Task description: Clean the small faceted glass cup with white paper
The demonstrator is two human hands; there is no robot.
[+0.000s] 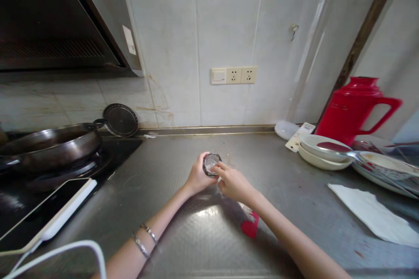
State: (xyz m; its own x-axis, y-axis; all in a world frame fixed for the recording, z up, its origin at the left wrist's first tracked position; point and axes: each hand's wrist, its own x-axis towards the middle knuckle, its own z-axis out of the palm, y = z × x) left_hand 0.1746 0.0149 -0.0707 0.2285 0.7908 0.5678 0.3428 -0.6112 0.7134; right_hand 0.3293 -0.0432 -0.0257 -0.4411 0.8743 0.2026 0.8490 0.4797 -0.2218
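My left hand (pixel 197 177) is wrapped around a small round container (pixel 209 160) with a dark rim and a pale inside, a cup or jar by its look. It is held over the middle of the metal counter, its mouth facing up toward me. The fingers of my right hand (pixel 234 183) are bent together at the container's mouth, on its right side, with the fingertips over or just inside the rim. Whether they pinch something small there is hidden. A red and white packet or scrap (pixel 250 223) lies on the counter under my right forearm.
To the left, a steel pan (pixel 55 146) sits on the black stove, with a phone (pixel 42 213) and white cable (pixel 65 246) in front. On the right are stacked bowls (pixel 322 161), a red thermos (pixel 350 107) and a white paper sheet (pixel 373 213). A round black lid (pixel 121 120) leans against the wall.
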